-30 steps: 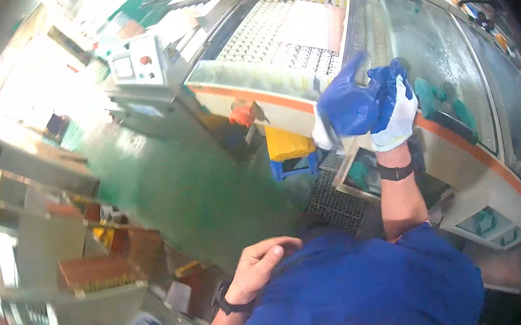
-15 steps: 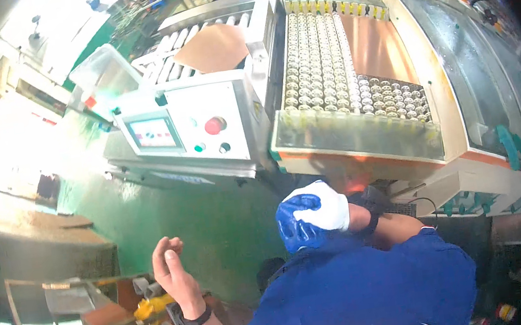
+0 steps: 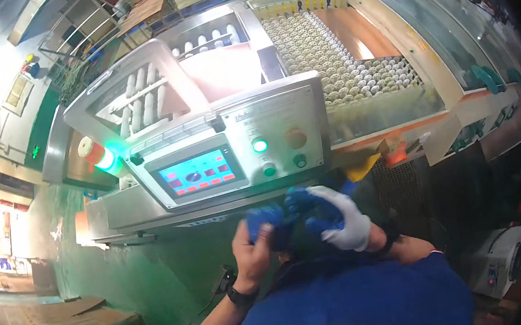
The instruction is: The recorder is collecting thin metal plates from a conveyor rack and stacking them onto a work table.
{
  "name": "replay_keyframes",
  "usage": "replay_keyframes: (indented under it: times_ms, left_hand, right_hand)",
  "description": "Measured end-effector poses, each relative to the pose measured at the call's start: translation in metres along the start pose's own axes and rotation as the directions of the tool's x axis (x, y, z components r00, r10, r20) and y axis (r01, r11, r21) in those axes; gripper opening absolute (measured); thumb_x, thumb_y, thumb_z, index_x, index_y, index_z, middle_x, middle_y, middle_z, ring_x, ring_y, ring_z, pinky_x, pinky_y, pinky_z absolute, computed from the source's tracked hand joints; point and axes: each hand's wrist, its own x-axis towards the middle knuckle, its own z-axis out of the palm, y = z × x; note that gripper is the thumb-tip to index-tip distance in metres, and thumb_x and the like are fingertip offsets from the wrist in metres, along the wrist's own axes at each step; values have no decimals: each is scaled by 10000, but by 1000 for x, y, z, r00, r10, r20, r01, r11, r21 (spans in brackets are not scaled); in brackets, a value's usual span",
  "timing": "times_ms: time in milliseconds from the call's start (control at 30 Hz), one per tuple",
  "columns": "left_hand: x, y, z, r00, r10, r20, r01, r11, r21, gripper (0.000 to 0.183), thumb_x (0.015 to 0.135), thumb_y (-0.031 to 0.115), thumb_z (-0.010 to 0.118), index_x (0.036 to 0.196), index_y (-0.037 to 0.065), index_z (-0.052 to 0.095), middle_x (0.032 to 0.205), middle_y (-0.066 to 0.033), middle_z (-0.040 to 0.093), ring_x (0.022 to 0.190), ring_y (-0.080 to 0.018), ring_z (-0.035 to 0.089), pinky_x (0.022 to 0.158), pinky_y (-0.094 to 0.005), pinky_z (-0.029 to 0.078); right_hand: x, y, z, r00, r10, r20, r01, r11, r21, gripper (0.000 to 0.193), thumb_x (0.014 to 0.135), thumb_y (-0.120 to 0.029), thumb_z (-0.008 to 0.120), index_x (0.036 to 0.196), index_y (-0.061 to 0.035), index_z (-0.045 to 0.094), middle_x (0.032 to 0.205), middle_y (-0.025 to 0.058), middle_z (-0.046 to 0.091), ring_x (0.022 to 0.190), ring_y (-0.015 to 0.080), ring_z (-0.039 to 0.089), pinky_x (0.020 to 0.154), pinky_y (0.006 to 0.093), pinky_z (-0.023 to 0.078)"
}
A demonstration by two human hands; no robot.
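My bare left hand (image 3: pixel 251 256), with a dark band at the wrist, pinches a crumpled blue glove (image 3: pixel 267 222), blurred by motion. Just to its right is my right hand (image 3: pixel 345 222), in a white work glove with blue coating on palm and fingers. Thumb and fingers of that hand are spread apart, with nothing clearly between them. Both hands are in front of my body, below the front edge of a machine with a control panel (image 3: pixel 281 117).
The panel carries a lit touchscreen (image 3: pixel 199 174) and buttons; a green-lit signal lamp (image 3: pixel 100 158) stands beside it. Behind, a framed clear cover (image 3: pixel 173 75) rises over rollers bearing a pale sheet (image 3: pixel 222 72). To the right lies a bed of wheel-like rollers (image 3: pixel 311 50).
My view has turned and come closer to the panel. My left hand has come in from the left and now grips the blue glove. My right hand's fingers have spread.
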Motion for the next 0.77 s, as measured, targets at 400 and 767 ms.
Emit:
replay_keyframes:
  times_ms: [400, 767]
  left_hand:
    - [15, 18, 89, 922, 385, 49, -388, 908, 161, 457, 997, 201, 508, 1366, -63, 459, 1194, -144, 629, 1059, -197, 594, 939, -325, 454]
    - [19, -6, 269, 839, 505, 204, -545, 782, 304, 179, 943, 114, 605, 1099, 32, 636, 915, -126, 707, 823, -181, 661, 714, -312, 509]
  right_hand:
    - [-53, -34, 15, 905, 424, 36, -190, 327, 926, 476, 1007, -241, 488, 1401, 20, 425, 1388, 116, 498, 1259, 189, 489, 1073, 343, 375]
    - [-214, -31, -109, 897, 350, -270, -169, 836, 522, 464, 1021, -251, 470, 1402, 12, 436, 1277, 62, 579, 1140, 125, 551, 1003, 259, 406]
